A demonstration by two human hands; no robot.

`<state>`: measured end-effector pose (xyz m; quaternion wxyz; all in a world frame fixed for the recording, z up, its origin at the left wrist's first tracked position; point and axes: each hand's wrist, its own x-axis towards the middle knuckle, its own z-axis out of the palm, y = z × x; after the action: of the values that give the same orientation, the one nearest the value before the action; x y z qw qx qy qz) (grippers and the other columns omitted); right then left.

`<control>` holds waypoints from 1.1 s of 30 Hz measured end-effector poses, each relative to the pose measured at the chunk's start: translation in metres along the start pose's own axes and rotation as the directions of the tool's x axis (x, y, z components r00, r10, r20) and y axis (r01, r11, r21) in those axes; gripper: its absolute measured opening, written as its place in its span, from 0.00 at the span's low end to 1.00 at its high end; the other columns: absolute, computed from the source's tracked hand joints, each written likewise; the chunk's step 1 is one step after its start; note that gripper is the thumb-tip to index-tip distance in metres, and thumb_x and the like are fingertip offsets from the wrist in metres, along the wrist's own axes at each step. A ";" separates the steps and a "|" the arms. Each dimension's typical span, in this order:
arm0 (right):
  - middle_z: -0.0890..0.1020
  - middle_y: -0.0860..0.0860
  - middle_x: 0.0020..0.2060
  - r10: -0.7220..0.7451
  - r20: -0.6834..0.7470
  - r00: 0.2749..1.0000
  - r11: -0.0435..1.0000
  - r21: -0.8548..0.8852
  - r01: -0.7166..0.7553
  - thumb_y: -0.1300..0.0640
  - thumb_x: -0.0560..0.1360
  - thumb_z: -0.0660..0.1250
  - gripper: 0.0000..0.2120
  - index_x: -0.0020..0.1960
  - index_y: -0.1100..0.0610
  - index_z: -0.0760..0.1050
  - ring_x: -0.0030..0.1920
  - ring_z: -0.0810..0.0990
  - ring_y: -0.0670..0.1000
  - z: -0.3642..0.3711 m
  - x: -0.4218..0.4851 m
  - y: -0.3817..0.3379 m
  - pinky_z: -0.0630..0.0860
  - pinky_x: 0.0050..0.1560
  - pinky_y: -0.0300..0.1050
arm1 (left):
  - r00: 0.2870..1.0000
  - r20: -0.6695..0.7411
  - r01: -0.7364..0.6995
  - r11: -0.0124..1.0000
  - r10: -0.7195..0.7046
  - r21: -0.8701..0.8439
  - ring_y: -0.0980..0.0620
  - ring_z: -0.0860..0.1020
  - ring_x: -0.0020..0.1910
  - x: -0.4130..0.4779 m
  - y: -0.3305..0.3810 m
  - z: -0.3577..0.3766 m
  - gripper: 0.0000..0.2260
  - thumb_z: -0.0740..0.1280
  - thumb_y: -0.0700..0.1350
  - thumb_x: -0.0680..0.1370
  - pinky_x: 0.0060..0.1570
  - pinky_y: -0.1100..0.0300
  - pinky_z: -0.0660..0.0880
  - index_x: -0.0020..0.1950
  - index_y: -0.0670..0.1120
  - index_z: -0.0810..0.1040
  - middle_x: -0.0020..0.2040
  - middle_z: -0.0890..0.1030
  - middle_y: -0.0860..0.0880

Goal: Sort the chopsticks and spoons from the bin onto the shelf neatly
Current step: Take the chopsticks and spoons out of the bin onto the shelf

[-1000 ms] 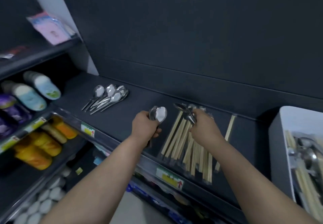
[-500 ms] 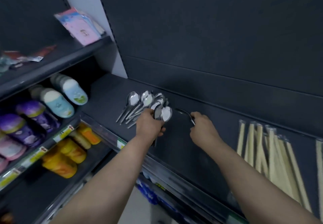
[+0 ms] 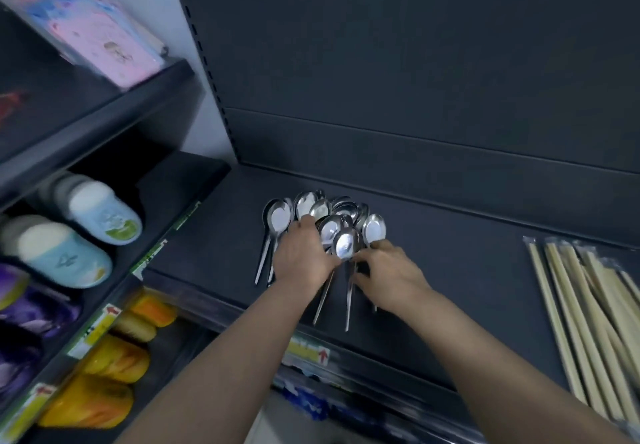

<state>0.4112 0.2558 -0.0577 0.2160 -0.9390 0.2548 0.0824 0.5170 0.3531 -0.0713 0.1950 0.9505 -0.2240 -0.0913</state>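
On the neighbouring rack at far left, a pink packet (image 3: 104, 45) lies on the upper board, with 2 light-blue slippers (image 3: 104, 215) below it and blurred yellow-orange goods (image 3: 114, 360) lower still. On the dark shelf (image 3: 467, 270) a pile of steel spoons (image 3: 304, 202) lies near the back wall, bowls fanned upward and handles pointing toward the front edge. The left hand (image 3: 303, 258) sits on the pile, fingers curled round a bunch of spoons. Just beside it, the right hand (image 3: 389, 275) has thumb and fingertips closed on spoon handles below the bowls. A price label (image 3: 308, 353) sits on the shelf's front edge. Well apart at far right lie wrapped chopsticks (image 3: 581, 305), lined up lengthwise.
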 end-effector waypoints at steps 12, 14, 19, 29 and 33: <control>0.76 0.50 0.59 0.153 -0.285 0.946 0.976 -0.106 -0.190 0.53 0.78 0.60 0.14 0.62 0.48 0.75 0.61 0.74 0.54 -0.035 -0.066 0.070 0.73 0.55 0.48 | 0.966 0.022 -0.250 0.956 0.257 -0.152 0.47 0.78 0.59 -0.023 0.084 0.011 0.15 0.72 0.50 0.73 0.55 0.55 0.75 0.58 0.51 0.77 0.57 0.81 0.51; 0.77 0.51 0.57 0.197 -0.321 0.926 0.960 -0.128 -0.249 0.53 0.78 0.60 0.13 0.60 0.49 0.76 0.61 0.74 0.55 -0.040 -0.089 0.093 0.72 0.55 0.47 | 0.938 0.072 -0.325 0.933 0.339 -0.158 0.50 0.78 0.59 -0.042 0.114 0.020 0.16 0.72 0.48 0.73 0.57 0.56 0.75 0.60 0.52 0.77 0.57 0.81 0.53; 0.78 0.50 0.57 0.296 -0.406 0.864 0.920 -0.122 -0.373 0.54 0.78 0.59 0.13 0.59 0.48 0.76 0.61 0.74 0.54 -0.059 -0.164 0.161 0.71 0.53 0.46 | 0.846 0.144 -0.498 0.857 0.513 -0.129 0.52 0.76 0.59 -0.104 0.197 0.045 0.15 0.70 0.47 0.76 0.52 0.58 0.75 0.62 0.53 0.76 0.60 0.79 0.55; 0.80 0.49 0.55 0.463 -0.641 0.612 0.805 0.014 -0.593 0.59 0.76 0.61 0.16 0.62 0.48 0.77 0.58 0.76 0.55 -0.102 -0.368 0.355 0.72 0.47 0.47 | 0.656 0.165 -0.711 0.676 0.736 -0.193 0.52 0.78 0.55 -0.279 0.390 0.122 0.08 0.68 0.48 0.76 0.52 0.56 0.76 0.55 0.54 0.79 0.54 0.81 0.55; 0.81 0.48 0.55 0.517 -0.638 0.570 0.776 0.069 -0.627 0.61 0.76 0.62 0.16 0.60 0.48 0.78 0.54 0.78 0.54 -0.110 -0.413 0.410 0.67 0.43 0.45 | 0.630 0.180 -0.714 0.654 0.756 -0.250 0.51 0.79 0.52 -0.319 0.443 0.147 0.07 0.67 0.45 0.76 0.51 0.54 0.77 0.52 0.53 0.80 0.51 0.82 0.54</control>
<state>-0.1490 0.0708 0.0010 0.0018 -0.7909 0.5940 -0.1472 0.0248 0.0872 0.0051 0.2561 0.7358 -0.6090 -0.1487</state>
